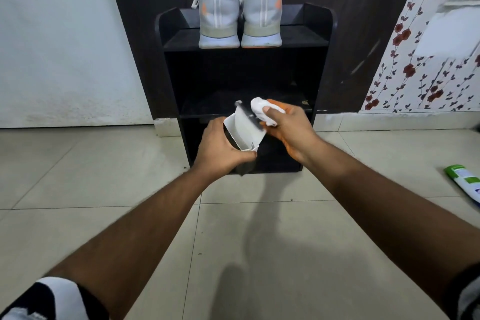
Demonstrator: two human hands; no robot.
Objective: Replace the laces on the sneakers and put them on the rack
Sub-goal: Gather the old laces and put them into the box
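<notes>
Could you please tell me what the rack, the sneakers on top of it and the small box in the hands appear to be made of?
Rack: probably laminated board, matt black, with flat panels and square edges. Sneakers: grey fabric uppers that look soft, on thick pale soles, likely rubber or foam. Box: thin white card, by its creased flaps.
</notes>
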